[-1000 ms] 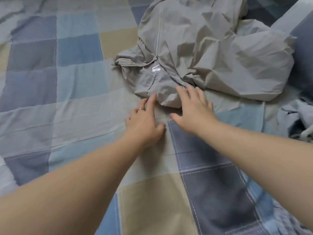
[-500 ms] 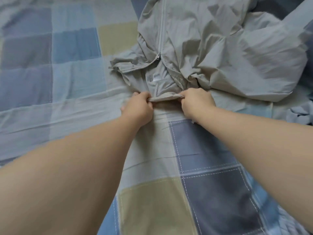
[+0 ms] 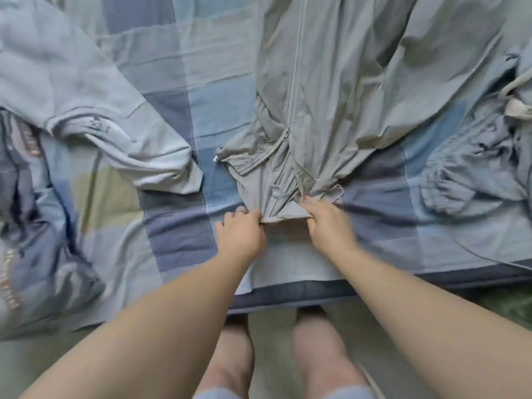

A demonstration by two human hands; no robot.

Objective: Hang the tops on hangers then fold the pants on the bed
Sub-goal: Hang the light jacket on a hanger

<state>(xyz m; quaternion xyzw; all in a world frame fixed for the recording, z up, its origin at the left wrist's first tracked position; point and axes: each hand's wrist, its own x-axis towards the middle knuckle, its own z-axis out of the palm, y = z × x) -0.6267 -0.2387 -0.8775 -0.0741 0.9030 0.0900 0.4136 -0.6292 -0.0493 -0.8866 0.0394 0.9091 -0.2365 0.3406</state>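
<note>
2 grips (image 3: 241, 237) (image 3: 328, 226) pinch jkt (image 3: 331, 96) edge.

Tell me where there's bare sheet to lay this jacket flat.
Bare checked sheet lies along the near edge, between the patterned garment and the left hand; a narrower strip runs between the pale blue top and the grey zip jacket. The right side is crowded by a crumpled blue garment.

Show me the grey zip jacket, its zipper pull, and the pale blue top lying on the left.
grey zip jacket (image 3: 345, 96): head view, front panel right of the zipper.
zipper pull (image 3: 286, 134): head view, the slider where the teeth part.
pale blue top (image 3: 95, 90): head view, smooth fabric above its ribbed edge.
</note>
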